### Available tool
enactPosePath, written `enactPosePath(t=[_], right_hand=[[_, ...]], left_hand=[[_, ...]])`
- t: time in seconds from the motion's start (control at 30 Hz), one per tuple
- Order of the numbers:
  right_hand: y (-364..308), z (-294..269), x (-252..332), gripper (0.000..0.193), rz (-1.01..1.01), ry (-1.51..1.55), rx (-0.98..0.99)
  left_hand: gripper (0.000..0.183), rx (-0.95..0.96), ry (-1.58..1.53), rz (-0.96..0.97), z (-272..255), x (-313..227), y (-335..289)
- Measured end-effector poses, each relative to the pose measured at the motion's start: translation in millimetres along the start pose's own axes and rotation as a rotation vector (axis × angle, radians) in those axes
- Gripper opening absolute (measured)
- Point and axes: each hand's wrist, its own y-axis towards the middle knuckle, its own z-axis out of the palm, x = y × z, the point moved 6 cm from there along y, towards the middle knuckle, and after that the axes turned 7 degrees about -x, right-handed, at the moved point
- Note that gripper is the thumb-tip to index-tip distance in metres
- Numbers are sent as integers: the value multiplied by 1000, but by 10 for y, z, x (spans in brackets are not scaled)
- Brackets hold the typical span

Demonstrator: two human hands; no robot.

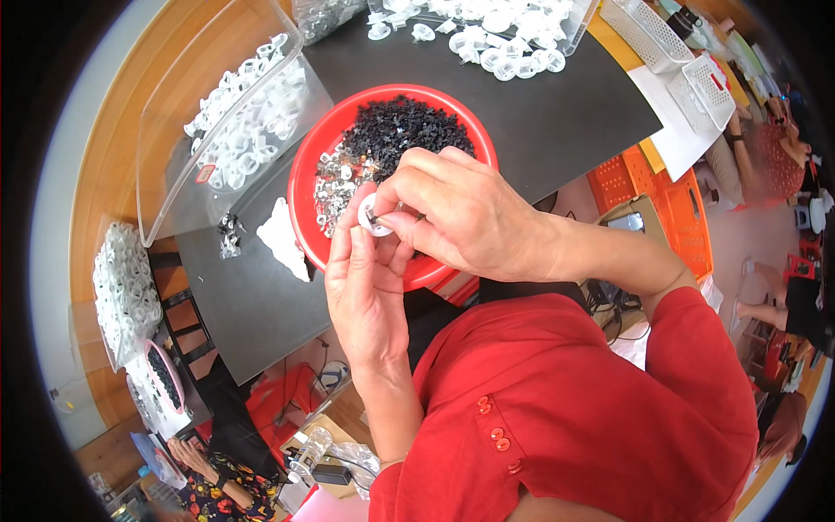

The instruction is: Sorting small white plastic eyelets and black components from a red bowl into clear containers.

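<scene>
A small round white plastic part [365, 205] is pinched between the thumb and fingers of my left hand [361, 300], above the near left side of a red basin [306, 165]. My right hand [470, 213] closes its thumb and forefinger at the part's face, on a small dark or metallic piece too tiny to make out fully. Inside the basin, small black pieces [409, 122] fill the far side. Shiny metal pieces [335, 187] lie in a heap at its left. My hands hide the basin's near right portion.
A clear plastic bin [152, 174] of white parts stands left on the dark table [574, 113]. More round white parts [522, 63] lie at the far edge. A crumpled white cloth or paper [280, 239] rests beside the basin. Orange crates [639, 187] stand right; other people sit around.
</scene>
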Motion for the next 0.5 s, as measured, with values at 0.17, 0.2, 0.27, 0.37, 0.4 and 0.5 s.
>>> enactPosePath(t=[0.17,0.2,0.27,0.37,0.4,0.5], right_hand=[[-3,9,-13,14,0,34,-23],[4,14,-12,14,1,33,-24],[19,-3,5,14,-28,89,-68],[4,-8,1,15,-9,120,-92],[2,-1,3,15,-8,118,-93],[-7,21,-2,15,18,141,-108]], left_hand=[[39,-36,46,25,-20,8,22],[40,-33,59,45,-22,-1,25],[40,-37,63,54,-27,2,27],[41,-54,65,65,-33,18,40],[41,-70,64,70,-40,18,40],[41,-71,65,102,-26,7,34]])
